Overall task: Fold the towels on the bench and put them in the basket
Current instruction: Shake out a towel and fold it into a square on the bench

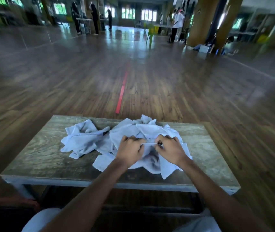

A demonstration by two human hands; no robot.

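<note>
Crumpled white towels lie in a heap (140,131) on the weathered wooden bench (41,158). A separate crumpled towel (83,139) lies to the left of the heap. My left hand (129,150) and my right hand (171,148) sit close together over the front of the heap. Both pinch the edge of one white towel (150,158), which hangs between them with a dark smudge on it. No basket is in view.
The bench's near edge (116,183) runs across in front of my knees. Beyond it lies a wide wooden floor with a red tape line (121,94). People stand at tables far back, and pillars rise at the right.
</note>
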